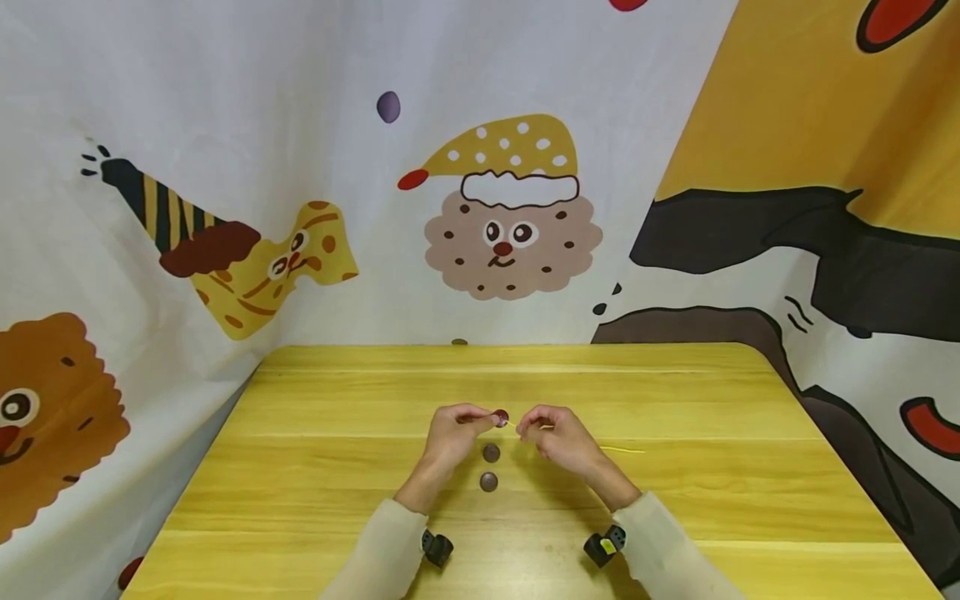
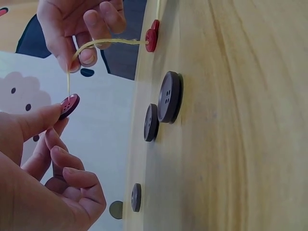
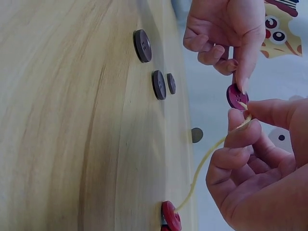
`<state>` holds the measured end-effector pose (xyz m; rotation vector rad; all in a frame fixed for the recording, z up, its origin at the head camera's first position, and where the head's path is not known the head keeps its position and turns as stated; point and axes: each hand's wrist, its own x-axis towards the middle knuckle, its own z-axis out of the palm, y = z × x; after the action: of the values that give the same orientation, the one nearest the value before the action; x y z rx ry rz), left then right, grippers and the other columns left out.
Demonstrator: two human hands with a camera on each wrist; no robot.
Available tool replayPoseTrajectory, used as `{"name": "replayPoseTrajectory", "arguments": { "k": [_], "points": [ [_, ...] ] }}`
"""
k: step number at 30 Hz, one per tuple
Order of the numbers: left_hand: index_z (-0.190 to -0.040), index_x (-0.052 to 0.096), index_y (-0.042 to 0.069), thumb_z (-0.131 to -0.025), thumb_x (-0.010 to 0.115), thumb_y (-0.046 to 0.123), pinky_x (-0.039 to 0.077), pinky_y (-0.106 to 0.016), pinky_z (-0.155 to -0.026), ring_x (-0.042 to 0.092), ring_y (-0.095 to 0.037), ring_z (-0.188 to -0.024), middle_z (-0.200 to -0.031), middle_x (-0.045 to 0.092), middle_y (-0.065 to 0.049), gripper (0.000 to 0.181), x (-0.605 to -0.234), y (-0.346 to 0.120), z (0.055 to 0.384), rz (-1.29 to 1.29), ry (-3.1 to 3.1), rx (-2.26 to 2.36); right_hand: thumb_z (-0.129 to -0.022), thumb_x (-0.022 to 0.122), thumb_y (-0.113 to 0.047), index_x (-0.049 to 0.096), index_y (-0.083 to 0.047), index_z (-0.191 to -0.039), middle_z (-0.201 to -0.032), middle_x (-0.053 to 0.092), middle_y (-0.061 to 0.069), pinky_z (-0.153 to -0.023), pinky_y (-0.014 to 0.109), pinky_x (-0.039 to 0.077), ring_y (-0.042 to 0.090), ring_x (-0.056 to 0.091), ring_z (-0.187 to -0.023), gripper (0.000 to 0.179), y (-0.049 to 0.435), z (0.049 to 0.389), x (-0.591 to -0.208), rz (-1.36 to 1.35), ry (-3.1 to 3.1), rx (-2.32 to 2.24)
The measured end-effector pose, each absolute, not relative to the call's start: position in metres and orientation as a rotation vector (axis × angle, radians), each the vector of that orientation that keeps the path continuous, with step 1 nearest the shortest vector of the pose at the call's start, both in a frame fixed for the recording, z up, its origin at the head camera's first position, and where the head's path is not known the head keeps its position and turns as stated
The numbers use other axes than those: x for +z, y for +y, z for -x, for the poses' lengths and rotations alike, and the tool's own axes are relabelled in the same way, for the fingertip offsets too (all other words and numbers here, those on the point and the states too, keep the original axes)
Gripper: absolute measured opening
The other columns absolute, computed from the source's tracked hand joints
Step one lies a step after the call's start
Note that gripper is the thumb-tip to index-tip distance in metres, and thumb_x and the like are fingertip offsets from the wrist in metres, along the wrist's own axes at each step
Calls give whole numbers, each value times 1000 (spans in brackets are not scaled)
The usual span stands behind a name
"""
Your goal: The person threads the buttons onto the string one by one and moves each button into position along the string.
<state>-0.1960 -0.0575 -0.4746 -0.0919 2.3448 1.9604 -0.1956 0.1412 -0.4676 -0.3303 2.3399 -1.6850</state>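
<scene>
Between thumb and forefinger my left hand (image 1: 452, 436) pinches a dark red button (image 2: 70, 106) by its edge, raised above the table. Yellow string (image 2: 110, 41) passes into a hole of that button. Close on the right, my right hand (image 1: 562, 439) pinches the string near the button with thumb and forefinger, its other fingers curled in the right wrist view. From there the string hangs down to a red button (image 3: 172, 215) lower down at the table; a second red piece peeks out behind it. In the head view my right hand hides this red button.
Dark brown buttons lie on the wooden table (image 1: 337, 500): a large one (image 2: 169, 97), another beside it (image 2: 150, 122) and a smaller one (image 2: 136, 197). A loose string end (image 1: 622, 451) extends right of my right hand. A printed cloth (image 1: 315, 108) hangs behind the table.
</scene>
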Motion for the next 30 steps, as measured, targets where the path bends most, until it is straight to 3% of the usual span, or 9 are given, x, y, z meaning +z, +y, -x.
{"name": "replayPoseTrajectory", "arguments": {
  "k": [16,24,30],
  "points": [
    [-90,77,6,-87,77,18,44,-31,-71,56,-19,-83,-95,70,-6,13,-475,-56,196,78,2346,1975,-90,58,-2,68,3,-96,-96,67,18,-52,23,40,17,50,-64,12,134,198,-470,213,2405,-1669],
    [-89,77,5,-87,77,17,42,-30,-68,53,-17,-78,-92,69,-5,12,-475,-54,195,69,2343,1988,-90,59,-2,68,0,-94,-98,67,20,-53,22,42,13,50,-65,10,131,196,-468,208,2397,-1688],
    [-89,77,5,-87,77,17,40,-29,-65,51,-17,-76,-91,68,-5,12,-475,-54,195,65,2339,1987,-92,60,-2,67,1,-96,-91,67,14,-54,23,42,20,55,-71,9,131,196,-467,247,2402,-1700]
  ]
}}
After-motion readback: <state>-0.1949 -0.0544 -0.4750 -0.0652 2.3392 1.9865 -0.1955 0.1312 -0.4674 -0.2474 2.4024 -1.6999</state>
